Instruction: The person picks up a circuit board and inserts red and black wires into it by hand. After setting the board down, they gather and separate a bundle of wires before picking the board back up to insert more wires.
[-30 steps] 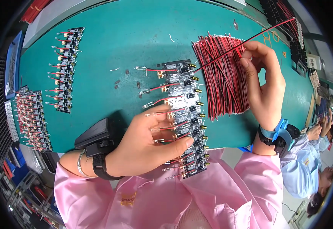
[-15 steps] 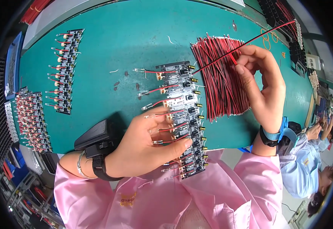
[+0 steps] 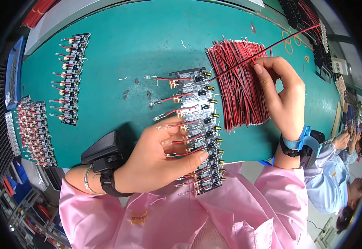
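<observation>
My left hand (image 3: pixel 160 155) is closed on a long strip of joined circuit boards (image 3: pixel 204 124), with its thumb across the front. Clear LEDs on red leads stick out along the strip's left side, and small yellow-banded cylindrical parts line its right. A red-and-black wire (image 3: pixel 278 42) slants up and right from the strip's top right edge. My right hand (image 3: pixel 284 93) pinches this wire's red strand between thumb and forefinger, over a wide pile of similar wires (image 3: pixel 239 93) lying on the green mat. Whether the wire's lower end touches the board I cannot tell.
Another board strip (image 3: pixel 70 79) lies on the green mat (image 3: pixel 114 50) at the left, with stacked board strips (image 3: pixel 36 133) nearer the left edge. Rubber bands (image 3: pixel 289 45) lie at the back right. A co-worker in light blue (image 3: pixel 328 189) sits on the right.
My right hand has moved slightly left, its thumb and forefinger now closer together on the red strand. My left hand and the board strip have hardly moved.
</observation>
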`<state>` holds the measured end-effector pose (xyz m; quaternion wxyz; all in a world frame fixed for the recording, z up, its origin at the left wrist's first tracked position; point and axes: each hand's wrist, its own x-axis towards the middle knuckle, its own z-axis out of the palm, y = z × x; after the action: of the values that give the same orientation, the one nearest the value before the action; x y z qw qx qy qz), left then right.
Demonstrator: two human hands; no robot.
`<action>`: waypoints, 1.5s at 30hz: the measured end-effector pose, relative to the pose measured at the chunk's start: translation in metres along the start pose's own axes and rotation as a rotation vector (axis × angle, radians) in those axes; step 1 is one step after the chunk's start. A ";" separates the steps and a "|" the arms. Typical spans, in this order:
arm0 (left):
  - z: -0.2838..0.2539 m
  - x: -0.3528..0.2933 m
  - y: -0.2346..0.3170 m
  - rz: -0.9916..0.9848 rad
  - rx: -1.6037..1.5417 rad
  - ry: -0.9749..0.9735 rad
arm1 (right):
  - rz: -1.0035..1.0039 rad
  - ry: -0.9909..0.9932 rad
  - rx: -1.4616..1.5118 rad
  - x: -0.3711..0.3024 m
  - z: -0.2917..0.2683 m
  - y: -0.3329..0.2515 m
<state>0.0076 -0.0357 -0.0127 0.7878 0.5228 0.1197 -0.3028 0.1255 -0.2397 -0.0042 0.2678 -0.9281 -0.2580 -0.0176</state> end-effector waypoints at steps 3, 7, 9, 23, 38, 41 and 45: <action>0.000 0.000 -0.002 0.009 0.011 -0.001 | 0.115 -0.034 0.118 0.000 -0.001 -0.005; 0.000 0.000 -0.002 0.028 0.035 -0.011 | 0.130 -0.061 0.191 0.001 -0.002 -0.001; 0.000 -0.001 0.001 0.003 0.053 -0.002 | 0.125 -0.026 0.216 0.001 0.000 -0.001; -0.001 -0.001 0.001 -0.001 0.024 -0.017 | 0.005 0.081 0.205 0.000 0.001 0.005; 0.000 -0.001 0.002 -0.008 0.033 0.002 | 0.178 -0.042 0.272 0.000 -0.004 0.002; -0.001 0.000 0.000 -0.009 0.038 -0.010 | 0.149 0.008 0.282 0.000 0.000 0.006; -0.001 -0.001 0.001 -0.025 0.019 -0.005 | 0.086 0.092 0.280 0.000 0.004 0.007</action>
<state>0.0078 -0.0344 -0.0117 0.7793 0.5278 0.1214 -0.3152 0.1285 -0.2426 -0.0107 0.4066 -0.8901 -0.2056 -0.0123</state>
